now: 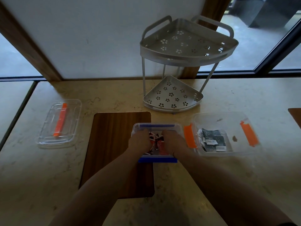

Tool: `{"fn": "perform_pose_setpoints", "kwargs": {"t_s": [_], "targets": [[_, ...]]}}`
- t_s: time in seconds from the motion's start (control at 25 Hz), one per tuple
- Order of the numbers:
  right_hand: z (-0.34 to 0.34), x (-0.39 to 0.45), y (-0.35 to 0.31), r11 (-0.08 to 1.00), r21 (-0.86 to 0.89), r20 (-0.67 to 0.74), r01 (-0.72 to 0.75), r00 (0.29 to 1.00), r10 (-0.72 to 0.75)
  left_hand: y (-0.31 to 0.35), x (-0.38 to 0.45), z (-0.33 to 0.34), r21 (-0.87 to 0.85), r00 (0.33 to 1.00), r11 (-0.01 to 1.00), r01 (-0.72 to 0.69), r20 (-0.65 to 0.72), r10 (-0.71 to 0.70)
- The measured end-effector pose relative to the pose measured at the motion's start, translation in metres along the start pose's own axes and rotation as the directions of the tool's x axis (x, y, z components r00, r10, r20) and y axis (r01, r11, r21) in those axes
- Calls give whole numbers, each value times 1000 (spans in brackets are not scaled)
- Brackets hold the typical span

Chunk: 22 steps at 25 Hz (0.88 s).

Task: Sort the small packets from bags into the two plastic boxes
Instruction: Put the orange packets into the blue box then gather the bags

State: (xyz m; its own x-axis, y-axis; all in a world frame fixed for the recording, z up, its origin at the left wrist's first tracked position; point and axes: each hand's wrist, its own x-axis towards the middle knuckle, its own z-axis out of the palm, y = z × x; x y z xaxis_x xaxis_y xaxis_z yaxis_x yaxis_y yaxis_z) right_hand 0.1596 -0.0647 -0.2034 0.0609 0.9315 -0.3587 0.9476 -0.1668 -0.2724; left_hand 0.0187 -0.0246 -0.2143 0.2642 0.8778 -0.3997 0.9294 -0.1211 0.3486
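Note:
A clear box with blue clips stands in front of me, half on a wooden board. Inside it lie several red, black and white packets. Both my hands are down in this box: my left hand on the left side of the pile, my right hand on the right side, fingers curled into the packets. To the right stands a second clear box with orange clips, holding several dark packets. No bags are in view.
A clear lid with an orange handle lies at the left on the marble counter. A grey two-tier corner rack stands behind the boxes. The wooden board lies under my left forearm.

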Motion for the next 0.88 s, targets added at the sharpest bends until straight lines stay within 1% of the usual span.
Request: {"fn": "perform_pose_setpoints", "kwargs": {"t_s": [0.12, 0.24, 0.32, 0.4, 0.52, 0.68, 0.88], "targets": [[-3, -4, -1, 997, -49, -72, 68, 995, -71, -1, -4, 2, 92, 999, 996, -11, -48, 15], [-4, -8, -3, 993, -66, -123, 96, 987, -104, 2, -8, -2, 150, 996, 989, -2, -83, 15], [-6, -11, -3, 991, -62, -139, 117, 982, -124, 4, -11, -8, 159, 995, 987, 0, -100, 16], [-11, -16, -3, 987, -53, -157, 154, 974, -161, 5, -17, -16, 133, 995, 991, -22, -93, 34], [-22, -26, -3, 976, -73, -217, 203, 952, -215, 6, -25, -28, 95, 989, 991, -89, -107, 99], [-45, -48, -5, 959, -157, -297, 236, 915, -274, 5, -43, -45, 109, 963, 976, -189, -173, 206], [-82, -82, -4, 952, -249, -375, 178, 889, -264, 5, -69, -72, 207, 894, 939, -275, -303, 329]]}}
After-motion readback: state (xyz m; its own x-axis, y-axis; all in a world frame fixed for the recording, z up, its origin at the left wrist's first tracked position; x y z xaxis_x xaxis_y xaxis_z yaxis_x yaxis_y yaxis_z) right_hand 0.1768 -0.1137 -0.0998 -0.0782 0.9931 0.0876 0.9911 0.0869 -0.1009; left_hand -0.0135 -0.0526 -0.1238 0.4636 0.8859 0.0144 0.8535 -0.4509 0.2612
